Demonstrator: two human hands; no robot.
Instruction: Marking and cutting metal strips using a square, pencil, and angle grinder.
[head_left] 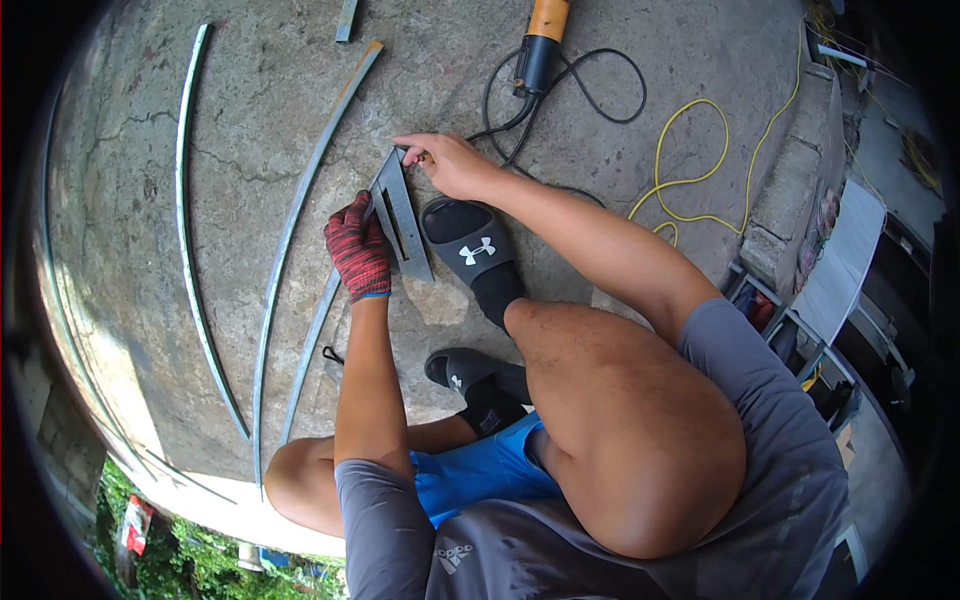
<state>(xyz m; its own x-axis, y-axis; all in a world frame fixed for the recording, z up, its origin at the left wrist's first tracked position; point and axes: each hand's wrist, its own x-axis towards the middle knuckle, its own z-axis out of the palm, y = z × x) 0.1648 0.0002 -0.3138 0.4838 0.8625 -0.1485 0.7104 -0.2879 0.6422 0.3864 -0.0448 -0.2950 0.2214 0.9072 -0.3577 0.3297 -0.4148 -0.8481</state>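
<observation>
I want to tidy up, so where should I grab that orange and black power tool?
Probably around its black section, coming from above: it's lying down, with that narrow, straight stretch uncovered. Keep off the near end, where the cord comes out. The far end is out of frame, so I can't judge it.

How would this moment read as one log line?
left fingers: gloved, gripping metal bar and slotted triangle | right fingers: bare, holding small item at triangle's tip | nearby: corded power tool

Concrete floor is being lit by daylight; lower-left edge is being blown out; straight lines are being bowed, 4 corners blacked out.
</observation>
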